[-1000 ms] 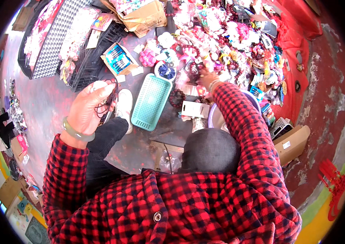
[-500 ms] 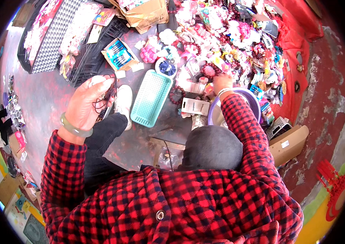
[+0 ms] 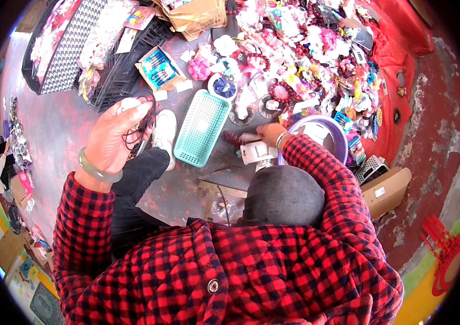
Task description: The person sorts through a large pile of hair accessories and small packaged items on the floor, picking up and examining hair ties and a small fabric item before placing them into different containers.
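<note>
Turquoise basket (image 3: pixel 203 127), one: rectangular, perforated, lying on the mottled grey floor (image 3: pixel 67 141); landmark for all places below.

Left hand (image 3: pixel 117 130), one: left of the basket, raised, fingers bent closely round a bunch of thin dark cords (image 3: pixel 140 130), loops hanging free on the side toward the basket.

Right hand (image 3: pixel 271 134), one: right of the basket, fingers partly curled at a blurred pale item (image 3: pixel 250 137); whether gripped or only touched, cannot tell.

Dark red beaded piece (image 3: pixel 232 138), one: blurred, just right of the basket, beside the pale item.

White card (image 3: pixel 254 153), one: right of the basket's near end, just below the right hand.

Purple-rimmed bucket (image 3: pixel 343 145), one: farther right of the basket, beyond the white card.

Hair ornaments (image 3: pixel 322 43), large mixed heap: beyond and right of the basket; flowers, beads, bows.

Cardboard box (image 3: pixel 179 82), one: left of the basket's far end, holding blue-carded packs (image 3: pixel 158 69).

White shoe (image 3: pixel 165 138), one: just left of the basket.
</note>
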### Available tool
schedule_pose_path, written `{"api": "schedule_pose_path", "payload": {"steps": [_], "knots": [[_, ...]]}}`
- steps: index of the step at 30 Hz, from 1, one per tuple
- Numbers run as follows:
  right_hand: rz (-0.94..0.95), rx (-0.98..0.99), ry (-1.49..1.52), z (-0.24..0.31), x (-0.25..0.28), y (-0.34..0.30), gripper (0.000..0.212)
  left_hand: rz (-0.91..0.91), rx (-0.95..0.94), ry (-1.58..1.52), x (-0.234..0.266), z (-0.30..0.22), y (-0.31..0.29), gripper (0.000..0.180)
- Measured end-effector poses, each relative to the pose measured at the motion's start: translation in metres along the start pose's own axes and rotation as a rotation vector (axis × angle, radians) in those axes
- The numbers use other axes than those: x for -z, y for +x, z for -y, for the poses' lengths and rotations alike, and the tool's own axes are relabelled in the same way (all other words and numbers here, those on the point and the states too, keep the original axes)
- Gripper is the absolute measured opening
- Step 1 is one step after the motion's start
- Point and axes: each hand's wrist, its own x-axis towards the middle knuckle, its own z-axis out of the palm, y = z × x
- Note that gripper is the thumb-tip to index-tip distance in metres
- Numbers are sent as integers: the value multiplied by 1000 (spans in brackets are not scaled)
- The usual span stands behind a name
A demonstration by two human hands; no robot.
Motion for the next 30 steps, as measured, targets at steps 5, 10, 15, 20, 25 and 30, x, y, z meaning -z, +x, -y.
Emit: {"api": "schedule_pose_path", "payload": {"steps": [5,10,15,20,25,30], "knots": [[8,230,-219,35,-3,-17,14,-22,-7,-14,2,0,-3,24],[-15,24,-239,23,9,-8,20,14,5,-17,5,-1,-1,25],[-5,-187,-273,16,67,8,24,-5,7,-29,6,0,-4,24],[-89,-147,-265,-20,52,53,23,34,12,-11,1,0,3,24],[-209,-225,-192,-13,61,42,27,5,12,1,1,0,1,23],[-224,-257,-205,-18,54,29,34,44,-11,6,3,2,3,23]]}}
